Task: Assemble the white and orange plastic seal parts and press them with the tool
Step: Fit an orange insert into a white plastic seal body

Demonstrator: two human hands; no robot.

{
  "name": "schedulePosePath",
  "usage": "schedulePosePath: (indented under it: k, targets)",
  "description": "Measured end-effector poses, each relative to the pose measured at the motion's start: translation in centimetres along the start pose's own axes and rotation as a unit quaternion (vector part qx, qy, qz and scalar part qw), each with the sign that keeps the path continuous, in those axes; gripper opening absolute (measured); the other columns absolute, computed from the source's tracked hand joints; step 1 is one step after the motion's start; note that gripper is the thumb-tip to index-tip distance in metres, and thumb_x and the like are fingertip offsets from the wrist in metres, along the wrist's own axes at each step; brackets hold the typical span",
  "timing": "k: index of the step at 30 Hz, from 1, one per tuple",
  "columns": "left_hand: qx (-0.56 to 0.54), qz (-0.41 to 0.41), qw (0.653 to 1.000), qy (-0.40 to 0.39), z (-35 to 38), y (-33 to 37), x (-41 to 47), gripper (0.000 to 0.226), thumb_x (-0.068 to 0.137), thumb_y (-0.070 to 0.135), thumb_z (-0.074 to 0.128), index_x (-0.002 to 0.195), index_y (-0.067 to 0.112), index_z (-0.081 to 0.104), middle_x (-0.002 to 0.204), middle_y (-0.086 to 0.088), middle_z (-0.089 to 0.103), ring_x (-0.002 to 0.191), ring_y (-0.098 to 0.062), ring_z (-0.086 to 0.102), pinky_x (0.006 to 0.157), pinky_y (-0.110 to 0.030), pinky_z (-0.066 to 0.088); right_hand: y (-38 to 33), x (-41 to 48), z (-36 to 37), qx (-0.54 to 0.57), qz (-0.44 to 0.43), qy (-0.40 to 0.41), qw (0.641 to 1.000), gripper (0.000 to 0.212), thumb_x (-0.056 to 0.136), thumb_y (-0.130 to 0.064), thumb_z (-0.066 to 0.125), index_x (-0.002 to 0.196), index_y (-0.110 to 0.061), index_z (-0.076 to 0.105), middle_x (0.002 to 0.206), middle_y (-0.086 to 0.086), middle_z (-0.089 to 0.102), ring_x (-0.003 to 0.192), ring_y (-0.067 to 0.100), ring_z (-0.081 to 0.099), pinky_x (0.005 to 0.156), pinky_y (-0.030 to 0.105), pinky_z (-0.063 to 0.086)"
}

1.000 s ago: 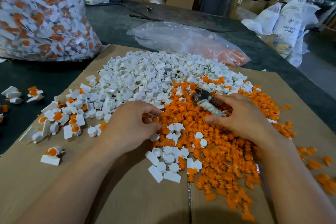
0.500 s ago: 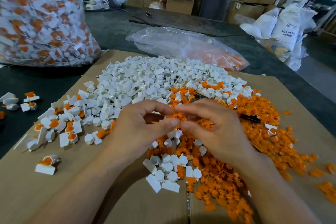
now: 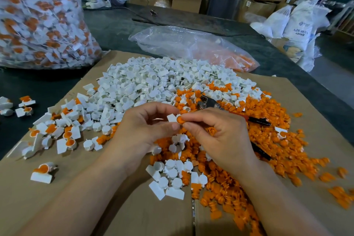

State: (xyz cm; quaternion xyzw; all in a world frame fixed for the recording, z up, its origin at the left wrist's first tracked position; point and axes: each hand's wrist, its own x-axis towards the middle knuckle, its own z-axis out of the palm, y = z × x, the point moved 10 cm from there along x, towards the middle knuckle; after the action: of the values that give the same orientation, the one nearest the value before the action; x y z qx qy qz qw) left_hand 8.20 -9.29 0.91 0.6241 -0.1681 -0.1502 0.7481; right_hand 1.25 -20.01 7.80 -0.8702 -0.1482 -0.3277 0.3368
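Just before the tool [image 3: 208,102], a white seal part [image 3: 171,118] is pinched in the grip of the left hand [image 3: 145,130], an orange part [image 3: 180,120] in that of the right hand [image 3: 220,140], touching. The tool is half buried in one orange heap [image 3: 277,140] on cardboard [image 3: 134,212]; behind it one white heap [image 3: 153,84] is piled, and two bags, a full bag [image 3: 38,21] and a slack bag [image 3: 191,46], are laid on the dark desk [image 3: 115,30].
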Motion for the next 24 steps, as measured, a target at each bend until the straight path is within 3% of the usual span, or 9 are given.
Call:
schedulePosePath:
  k: [3,7,11,17,21,24]
  targets:
    - [-0.012,-0.010,0.999,0.041,-0.7,-0.2,-0.1,0.033,0.037,0.026,0.079,0.069,0.022,0.073,0.072,-0.010,0.066,0.067,-0.026,0.064,0.069,-0.035,0.055,-0.1,-0.1,-0.3,-0.023,0.001,0.022,0.999,0.011,0.077,-0.013,0.068,0.086,-0.009,0.073,0.078,-0.002,0.070,0.075,0.007,0.062,0.063,0.022,0.050]
    - [0.000,-0.022,0.999,0.045,-0.6,-0.2,0.0,0.014,0.048,0.013,0.075,0.059,0.017,0.067,0.065,-0.012,0.064,0.059,-0.022,0.066,0.057,-0.025,0.056,-0.5,-0.1,0.0,-0.099,-0.027,0.002,0.995,0.010,0.077,-0.017,0.067,0.082,-0.009,0.071,0.075,-0.001,0.068,0.069,0.009,0.062,0.057,0.030,0.050]
    - [-0.022,-0.048,0.998,0.032,0.0,-0.5,-0.3,0.010,0.064,0.000,0.068,0.068,0.001,0.059,0.061,-0.021,0.062,0.047,-0.020,0.064,0.042,-0.019,0.049,-1.0,-0.1,0.5,-0.135,-0.061,-0.025,0.989,0.011,0.081,-0.016,0.065,0.084,-0.008,0.071,0.078,0.003,0.068,0.069,0.019,0.065,0.054,0.037,0.053]
    - [-0.022,-0.038,0.998,0.038,0.1,-0.3,-0.4,0.013,0.075,-0.007,0.065,0.066,0.001,0.061,0.057,-0.019,0.064,0.045,-0.021,0.064,0.040,-0.019,0.048,-1.4,-0.1,0.2,-0.146,-0.071,-0.017,0.987,0.010,0.081,-0.015,0.065,0.084,-0.007,0.071,0.078,0.004,0.068,0.069,0.019,0.065,0.055,0.035,0.053]
    - [0.115,0.047,0.988,0.093,-0.6,1.3,-0.7,0.013,0.078,0.000,0.069,0.067,0.006,0.064,0.055,-0.008,0.066,0.046,-0.015,0.065,0.044,-0.017,0.048,-1.5,-0.1,0.2,-0.157,-0.059,0.007,0.986,0.008,0.079,-0.015,0.066,0.074,-0.009,0.070,0.069,0.001,0.065,0.059,0.016,0.060,0.047,0.032,0.049]
    - [0.118,0.058,0.986,0.102,-0.6,1.6,-0.8,0.013,0.077,0.002,0.070,0.067,0.008,0.064,0.056,-0.008,0.067,0.047,-0.013,0.065,0.045,-0.016,0.049,-0.7,-0.1,-0.1,-0.122,-0.011,0.028,0.992,0.010,0.078,-0.016,0.065,0.071,-0.009,0.067,0.065,-0.001,0.062,0.054,0.013,0.056,0.044,0.033,0.047]
